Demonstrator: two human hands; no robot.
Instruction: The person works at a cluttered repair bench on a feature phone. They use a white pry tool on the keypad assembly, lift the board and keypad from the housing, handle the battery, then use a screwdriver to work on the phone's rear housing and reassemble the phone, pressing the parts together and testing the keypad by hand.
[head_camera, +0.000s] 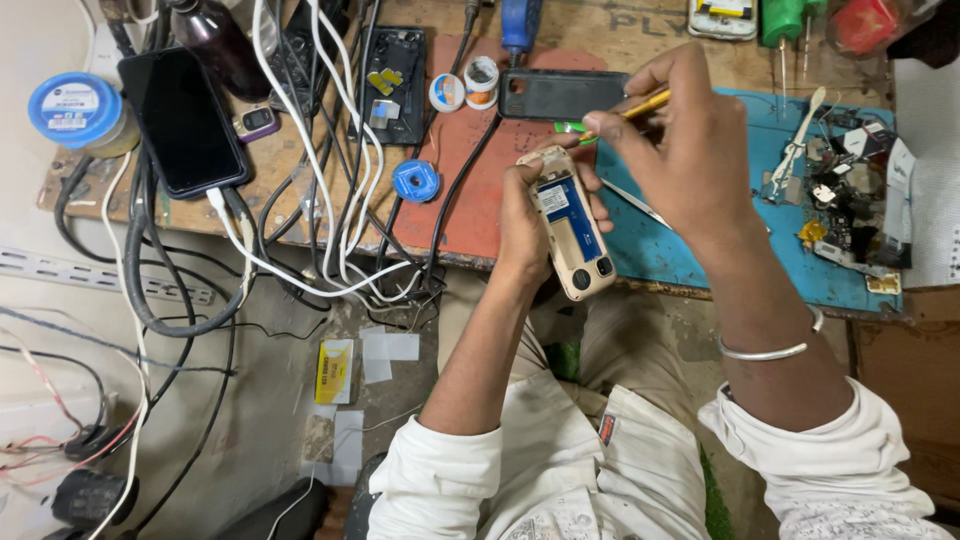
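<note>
My left hand (525, 225) grips a small beige phone (572, 225) with its back cover off, showing a blue battery. The phone is tilted over the front edge of the workbench. My right hand (685, 140) pinches a yellow-handled tool (640, 106), whose tip points down toward the top end of the phone. A dark phone back cover (560, 95) lies on the bench just beyond my hands. A thin metal tweezer (635, 203) rests on the blue mat (700, 250) beneath my right hand.
A black smartphone (183, 120) on a cable lies at far left beside a blue-lidded jar (75, 110). White and black cables (330, 200) tangle across the bench and hang off it. Small tape rolls (465, 85), a blue disc (415, 181) and loose parts (850, 190) crowd the surface.
</note>
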